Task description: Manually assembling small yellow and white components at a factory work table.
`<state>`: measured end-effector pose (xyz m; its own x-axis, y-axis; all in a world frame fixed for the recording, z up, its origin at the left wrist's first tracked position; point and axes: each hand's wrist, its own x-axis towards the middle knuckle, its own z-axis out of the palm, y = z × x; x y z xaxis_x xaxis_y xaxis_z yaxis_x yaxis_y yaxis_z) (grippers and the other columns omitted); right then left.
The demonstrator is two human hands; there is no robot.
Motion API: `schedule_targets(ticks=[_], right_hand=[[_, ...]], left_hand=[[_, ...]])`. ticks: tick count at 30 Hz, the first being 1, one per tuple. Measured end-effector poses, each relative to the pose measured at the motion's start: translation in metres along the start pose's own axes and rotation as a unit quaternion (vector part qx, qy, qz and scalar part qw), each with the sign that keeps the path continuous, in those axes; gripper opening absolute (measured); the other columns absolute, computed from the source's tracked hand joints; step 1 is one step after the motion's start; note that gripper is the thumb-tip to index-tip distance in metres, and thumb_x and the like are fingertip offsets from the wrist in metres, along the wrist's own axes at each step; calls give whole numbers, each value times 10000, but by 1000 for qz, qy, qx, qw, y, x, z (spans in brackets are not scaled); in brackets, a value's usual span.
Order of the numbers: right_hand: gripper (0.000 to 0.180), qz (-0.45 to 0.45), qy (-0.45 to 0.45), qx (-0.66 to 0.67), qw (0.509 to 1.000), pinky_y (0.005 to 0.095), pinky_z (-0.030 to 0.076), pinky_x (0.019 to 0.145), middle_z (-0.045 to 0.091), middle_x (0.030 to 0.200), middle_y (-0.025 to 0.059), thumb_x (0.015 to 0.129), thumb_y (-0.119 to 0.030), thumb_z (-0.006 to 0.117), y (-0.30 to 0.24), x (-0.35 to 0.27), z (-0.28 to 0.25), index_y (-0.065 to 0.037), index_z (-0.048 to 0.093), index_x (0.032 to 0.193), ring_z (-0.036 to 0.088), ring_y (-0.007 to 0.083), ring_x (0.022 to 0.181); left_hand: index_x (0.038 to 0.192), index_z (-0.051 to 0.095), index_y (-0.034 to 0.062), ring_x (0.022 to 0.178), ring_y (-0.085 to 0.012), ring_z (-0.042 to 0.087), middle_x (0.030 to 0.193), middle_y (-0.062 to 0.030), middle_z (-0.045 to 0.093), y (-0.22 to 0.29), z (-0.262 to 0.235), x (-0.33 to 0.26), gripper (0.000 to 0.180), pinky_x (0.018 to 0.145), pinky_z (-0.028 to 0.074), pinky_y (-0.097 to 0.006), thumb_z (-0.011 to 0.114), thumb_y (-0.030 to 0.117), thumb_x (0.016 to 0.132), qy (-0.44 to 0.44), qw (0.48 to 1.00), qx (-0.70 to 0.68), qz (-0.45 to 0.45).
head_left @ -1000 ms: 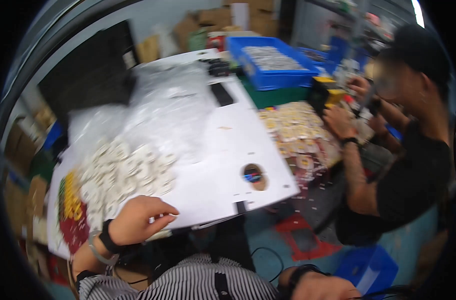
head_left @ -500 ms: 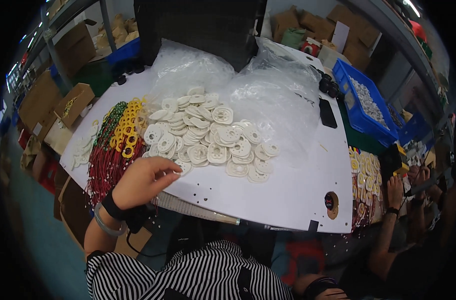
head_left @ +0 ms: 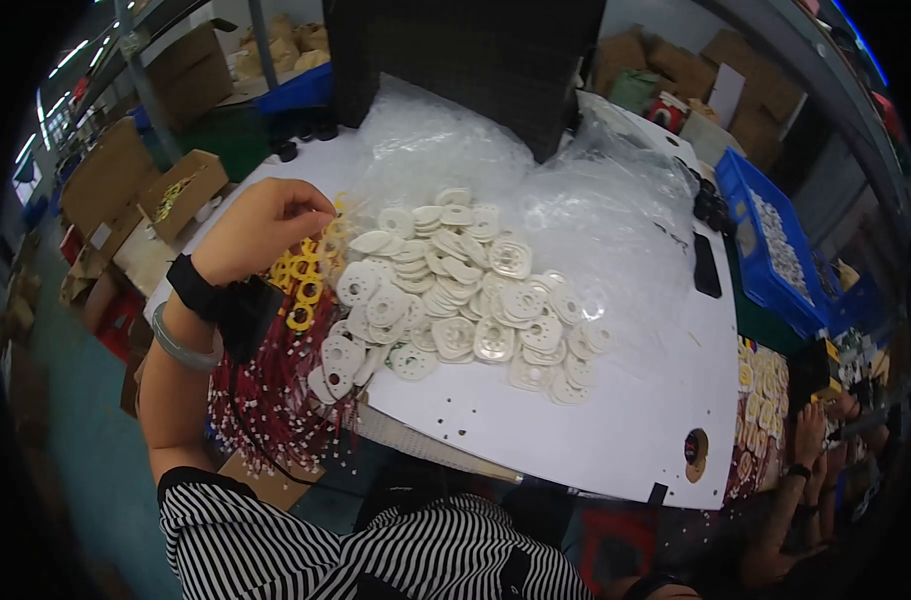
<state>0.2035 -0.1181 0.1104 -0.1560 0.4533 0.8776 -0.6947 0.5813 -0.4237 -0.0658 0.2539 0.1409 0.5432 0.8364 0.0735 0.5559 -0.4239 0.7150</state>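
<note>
Left hand (head_left: 261, 228) is raised over the table's (head_left: 616, 420) left edge, fingers curled nearly closed and pinching at the yellow rings (head_left: 304, 290); whether a ring is gripped cannot be told. The rings lie stacked beside red wires (head_left: 266, 390), within easy reach. White discs (head_left: 466, 295), several dozen, too many to count, are heaped on clear plastic bags (head_left: 616, 220). Right hand is out of view.

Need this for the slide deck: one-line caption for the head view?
Left hand reaches into yellow rings beside a pile of white discs on a white table.
</note>
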Motion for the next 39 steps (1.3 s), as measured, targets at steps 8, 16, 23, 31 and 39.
schedule_targets(ticks=[8, 16, 23, 31, 39], right_hand=[[376, 200, 85, -143, 965, 283, 399, 452, 630, 654, 59, 869, -340, 681, 31, -62, -67, 23, 664, 968, 575, 167, 517], [316, 368, 100, -131, 915, 290, 451, 536, 595, 810, 144, 866, -128, 659, 19, -63, -66, 76, 586, 1094, 577, 193, 649], [348, 433, 127, -144, 881, 287, 508, 619, 601, 865, 133, 861, -190, 698, 9, -73, -59, 52, 604, 1093, 610, 179, 711], [358, 444, 148, -140, 872, 289, 517, 650, 607, 882, 107, 868, -213, 693, 0, -86, -50, 44, 607, 1102, 622, 165, 753], [334, 433, 150, -155, 875, 265, 498, 641, 617, 870, 100, 893, -201, 661, -2, -94, -45, 34, 600, 1123, 612, 150, 752]], left_hand=[[855, 706, 23, 678, -225, 657, 759, -115, 683, -113, -23, -11, 198, 626, 506, -347, 679, 214, 809, 48, 973, 216, -58], [1003, 650, 19, 989, -318, 613, 1012, -162, 623, -99, 41, -3, 574, 794, 532, -421, 770, 477, 679, 47, 888, 443, -117], [1027, 643, 18, 1004, -320, 618, 1056, -160, 611, -98, 49, 5, 573, 814, 531, -429, 754, 459, 678, 59, 897, 417, -136], [1021, 639, 21, 952, -326, 652, 1026, -173, 643, -95, 51, 14, 516, 792, 541, -423, 725, 395, 677, 33, 885, 433, -166], [1009, 596, 5, 915, -301, 658, 950, -183, 662, -117, 33, 10, 530, 760, 531, -411, 796, 327, 638, 97, 908, 361, -186]])
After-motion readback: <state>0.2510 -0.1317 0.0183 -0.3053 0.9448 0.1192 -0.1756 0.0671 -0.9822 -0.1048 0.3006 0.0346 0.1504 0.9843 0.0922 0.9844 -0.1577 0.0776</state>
